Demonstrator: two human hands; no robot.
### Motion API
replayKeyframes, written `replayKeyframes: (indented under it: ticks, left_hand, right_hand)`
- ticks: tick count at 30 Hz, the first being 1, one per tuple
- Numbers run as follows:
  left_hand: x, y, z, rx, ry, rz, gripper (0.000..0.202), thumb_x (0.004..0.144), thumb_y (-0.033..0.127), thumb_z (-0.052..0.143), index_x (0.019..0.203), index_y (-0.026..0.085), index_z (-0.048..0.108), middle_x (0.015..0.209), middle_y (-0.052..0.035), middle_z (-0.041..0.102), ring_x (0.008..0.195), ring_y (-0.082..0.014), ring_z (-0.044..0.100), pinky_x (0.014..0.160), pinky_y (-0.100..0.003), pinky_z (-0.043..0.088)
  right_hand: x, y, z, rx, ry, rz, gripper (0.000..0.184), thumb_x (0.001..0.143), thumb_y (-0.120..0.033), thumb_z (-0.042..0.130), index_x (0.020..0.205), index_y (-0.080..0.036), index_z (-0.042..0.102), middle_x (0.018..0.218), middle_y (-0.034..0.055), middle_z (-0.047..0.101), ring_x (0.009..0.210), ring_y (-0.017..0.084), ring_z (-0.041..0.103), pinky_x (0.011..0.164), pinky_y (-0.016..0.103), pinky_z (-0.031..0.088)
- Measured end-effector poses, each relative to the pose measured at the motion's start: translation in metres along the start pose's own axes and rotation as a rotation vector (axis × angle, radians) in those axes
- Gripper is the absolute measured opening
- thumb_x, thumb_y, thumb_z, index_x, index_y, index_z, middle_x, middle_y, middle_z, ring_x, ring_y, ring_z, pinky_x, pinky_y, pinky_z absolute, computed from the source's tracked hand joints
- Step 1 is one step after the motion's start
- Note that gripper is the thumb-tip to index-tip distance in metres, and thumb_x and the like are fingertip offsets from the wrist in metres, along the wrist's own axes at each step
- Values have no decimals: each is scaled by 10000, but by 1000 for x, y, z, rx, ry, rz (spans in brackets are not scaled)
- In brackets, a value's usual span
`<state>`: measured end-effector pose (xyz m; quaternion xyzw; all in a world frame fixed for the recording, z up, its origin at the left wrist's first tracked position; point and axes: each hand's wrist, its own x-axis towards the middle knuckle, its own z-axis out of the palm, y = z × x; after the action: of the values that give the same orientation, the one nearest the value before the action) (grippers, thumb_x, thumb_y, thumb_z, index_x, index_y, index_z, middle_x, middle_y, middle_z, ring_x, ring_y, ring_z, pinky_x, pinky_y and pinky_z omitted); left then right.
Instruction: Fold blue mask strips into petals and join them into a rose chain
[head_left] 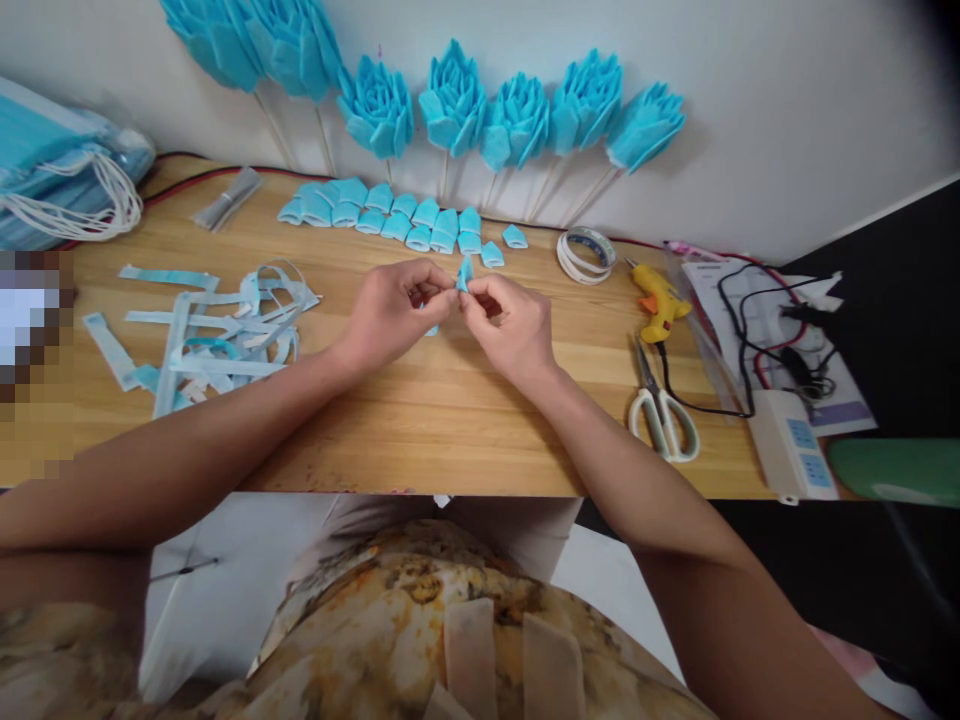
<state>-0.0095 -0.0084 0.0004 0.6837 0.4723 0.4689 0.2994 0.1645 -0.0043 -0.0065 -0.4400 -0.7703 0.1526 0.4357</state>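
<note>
Small blue piece pinched btwn fingertips of both my L hand & R hand, over the table.
Table is light wood w/ visible grain, against a pale wall; blue flowers on sticks stand before it. Cut strips lie at L, folded pieces behind my hands; tape roll, yellow glue gun, scissors, power strip at R.

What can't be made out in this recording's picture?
All in the head view:
Blue piece: lower part hidden by the left hand and right hand.
Blue scrap: partly behind the left hand.
Two leftmost flowers: tops cut off by the top edge.
Green object: cut off by the right edge.
Paper: print too small to read.
</note>
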Motion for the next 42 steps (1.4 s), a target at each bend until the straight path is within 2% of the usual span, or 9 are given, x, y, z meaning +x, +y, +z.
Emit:
replayKeyframes:
  ticks: [9,19,25,33,42]
  left_hand:
    - [1,-1,-1,16,7,8,104,801,158,612,771,187,708,701,-2,698,587,-117,557,569,-262,422]
    - [0,-1,0,-9,-7,-6,89,828,227,644,811,193,724,737,-14,734,593,-126,571,559,-271,414]
    - [1,-1,-1,-15,-15,-7,79,831,198,634,790,200,701,732,-10,715,594,-129,555,563,-284,407]
    - [2,0,0,10,16,12,92,816,166,657,741,214,635,644,25,617,568,-120,505,554,-283,385]
    - [0,4,1,41,9,1,130,762,88,613,714,206,587,630,35,579,565,-112,491,558,-266,380]
  right_hand:
    - [0,-2,-1,13,-7,-11,165,903,-250,577,751,-218,633,693,-12,648,629,122,548,661,280,426]
    - [0,-1,0,3,-14,11,175,918,-271,582,757,-221,631,698,-14,643,633,125,538,665,285,425]
    - [1,0,-1,22,1,-4,175,917,-256,575,757,-221,634,699,-13,644,632,125,543,668,285,430]
    - [0,0,-1,20,44,-42,181,916,-263,596,746,-216,636,681,-13,647,610,120,540,642,281,422]
    - [-1,1,1,-23,13,-34,169,916,-253,601,756,-209,635,697,-11,658,627,116,557,644,272,416]
